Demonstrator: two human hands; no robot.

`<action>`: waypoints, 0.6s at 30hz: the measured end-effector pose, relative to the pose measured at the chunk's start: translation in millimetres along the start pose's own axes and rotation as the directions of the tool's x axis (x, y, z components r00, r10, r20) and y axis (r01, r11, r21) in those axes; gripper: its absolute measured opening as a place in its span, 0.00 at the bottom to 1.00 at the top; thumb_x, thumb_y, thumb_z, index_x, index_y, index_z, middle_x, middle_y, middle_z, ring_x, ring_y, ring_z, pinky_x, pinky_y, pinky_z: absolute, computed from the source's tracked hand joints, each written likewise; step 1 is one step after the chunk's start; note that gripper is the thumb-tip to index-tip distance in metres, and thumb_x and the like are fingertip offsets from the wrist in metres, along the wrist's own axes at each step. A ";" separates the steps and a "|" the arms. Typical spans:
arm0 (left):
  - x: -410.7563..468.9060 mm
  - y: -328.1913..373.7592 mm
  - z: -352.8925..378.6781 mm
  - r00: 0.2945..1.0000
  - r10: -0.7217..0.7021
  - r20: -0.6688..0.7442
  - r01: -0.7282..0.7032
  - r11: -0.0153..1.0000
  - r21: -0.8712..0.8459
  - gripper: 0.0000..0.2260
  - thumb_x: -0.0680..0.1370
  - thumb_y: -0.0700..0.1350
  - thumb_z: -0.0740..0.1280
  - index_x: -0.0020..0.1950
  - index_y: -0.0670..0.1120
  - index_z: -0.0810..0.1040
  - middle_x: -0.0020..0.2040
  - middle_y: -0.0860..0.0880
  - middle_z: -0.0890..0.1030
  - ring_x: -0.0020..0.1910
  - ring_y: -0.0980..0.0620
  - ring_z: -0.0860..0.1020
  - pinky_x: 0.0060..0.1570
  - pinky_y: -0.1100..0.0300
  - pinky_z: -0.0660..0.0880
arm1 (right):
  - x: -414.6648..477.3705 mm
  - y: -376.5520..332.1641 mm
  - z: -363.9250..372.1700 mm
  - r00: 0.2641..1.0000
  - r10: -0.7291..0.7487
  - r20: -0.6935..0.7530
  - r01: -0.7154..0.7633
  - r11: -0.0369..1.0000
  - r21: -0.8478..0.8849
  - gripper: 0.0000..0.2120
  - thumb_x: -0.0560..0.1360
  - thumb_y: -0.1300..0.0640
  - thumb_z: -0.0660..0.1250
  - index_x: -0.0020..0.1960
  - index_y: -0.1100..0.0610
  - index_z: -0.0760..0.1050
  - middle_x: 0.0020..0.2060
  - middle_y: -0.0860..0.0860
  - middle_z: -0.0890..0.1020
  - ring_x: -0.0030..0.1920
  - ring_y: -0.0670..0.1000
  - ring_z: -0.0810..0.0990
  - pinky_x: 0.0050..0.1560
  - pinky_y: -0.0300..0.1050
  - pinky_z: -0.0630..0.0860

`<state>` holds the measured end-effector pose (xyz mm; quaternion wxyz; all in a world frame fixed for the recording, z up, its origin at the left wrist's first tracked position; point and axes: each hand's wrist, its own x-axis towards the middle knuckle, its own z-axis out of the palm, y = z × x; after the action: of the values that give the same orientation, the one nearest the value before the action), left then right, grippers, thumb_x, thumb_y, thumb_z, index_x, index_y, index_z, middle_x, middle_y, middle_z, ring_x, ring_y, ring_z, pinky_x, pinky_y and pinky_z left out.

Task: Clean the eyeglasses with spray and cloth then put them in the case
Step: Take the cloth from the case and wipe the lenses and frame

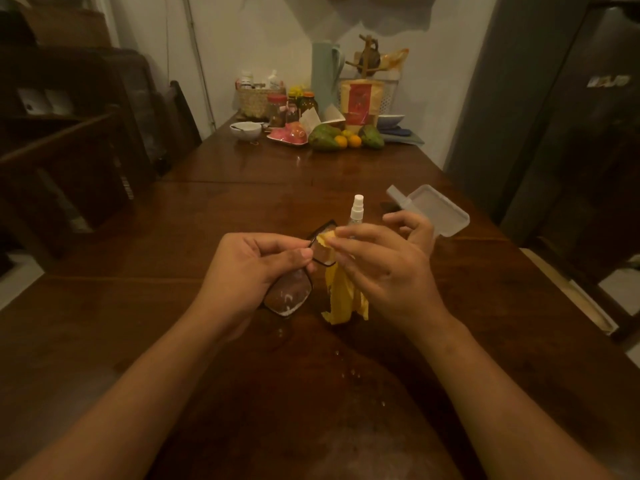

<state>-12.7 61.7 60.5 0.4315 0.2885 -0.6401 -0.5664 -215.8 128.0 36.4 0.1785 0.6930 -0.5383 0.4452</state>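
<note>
Black-framed eyeglasses (289,294) are held above the wooden table (138,323). My left hand (249,271) grips them at the bridge, with the near lens showing wet spots below my fingers. My right hand (384,265) pinches a yellow cloth (341,296) against the far lens, and the rest of the cloth hangs down. A small white spray bottle (356,211) stands upright just behind my hands. The clear plastic case (433,209) lies open to the right of the bottle.
At the table's far end stand a bowl (245,129), jars, a basket, a jug, a pink plate and fruit (323,136). A dark chair (180,123) sits at the left side and a grey fridge (554,116) at the right. Droplets (349,374) lie on the table near me.
</note>
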 end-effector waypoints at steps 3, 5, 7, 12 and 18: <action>1.1 2.4 -3.3 0.999 0.005 -0.032 -0.002 0.996 0.084 0.04 0.74 0.38 0.73 0.45 0.44 0.87 0.40 0.44 0.87 0.41 0.50 0.86 0.41 0.63 0.79 | -1.9 5.8 1.0 1.000 0.025 0.009 -0.025 1.000 0.017 0.11 0.77 0.49 0.70 0.59 0.44 0.82 0.53 0.36 0.78 0.61 0.54 0.67 0.53 0.50 0.64; 2.3 3.0 -6.5 0.996 0.060 -0.064 -0.041 0.962 0.271 0.05 0.74 0.40 0.74 0.44 0.49 0.87 0.38 0.49 0.87 0.40 0.54 0.85 0.39 0.66 0.79 | -3.8 10.2 1.9 0.992 0.100 0.073 -0.102 0.994 0.029 0.11 0.76 0.48 0.70 0.58 0.44 0.82 0.51 0.36 0.80 0.61 0.53 0.67 0.55 0.42 0.61; 3.5 2.1 -9.1 0.990 0.111 -0.084 -0.062 0.892 0.448 0.05 0.74 0.40 0.75 0.45 0.50 0.87 0.36 0.53 0.86 0.39 0.58 0.85 0.39 0.66 0.80 | -6.7 15.8 4.5 0.958 0.199 0.205 -0.209 0.977 0.030 0.11 0.76 0.48 0.70 0.58 0.42 0.82 0.51 0.33 0.79 0.62 0.50 0.63 0.55 0.38 0.59; 7.6 -1.9 -12.8 0.987 0.087 -0.135 0.007 0.815 0.579 0.04 0.73 0.42 0.76 0.47 0.48 0.87 0.39 0.55 0.86 0.40 0.60 0.84 0.41 0.63 0.79 | -10.6 25.1 3.4 0.660 0.341 0.669 -0.381 0.920 -0.093 0.22 0.72 0.31 0.66 0.63 0.34 0.76 0.64 0.34 0.73 0.67 0.42 0.53 0.64 0.53 0.63; 8.3 -3.2 -12.4 0.989 0.081 -0.125 0.008 0.810 0.587 0.06 0.73 0.42 0.76 0.44 0.54 0.86 0.36 0.61 0.84 0.37 0.65 0.82 0.36 0.71 0.74 | -9.1 15.5 6.2 0.604 0.258 0.754 -0.179 0.966 -0.188 0.25 0.74 0.33 0.66 0.69 0.35 0.70 0.67 0.39 0.72 0.67 0.47 0.64 0.61 0.52 0.67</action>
<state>-6.1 48.1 59.1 0.3775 0.4349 -0.7560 -0.3110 -227.4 123.3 22.1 -0.0926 0.7361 -0.6632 0.0985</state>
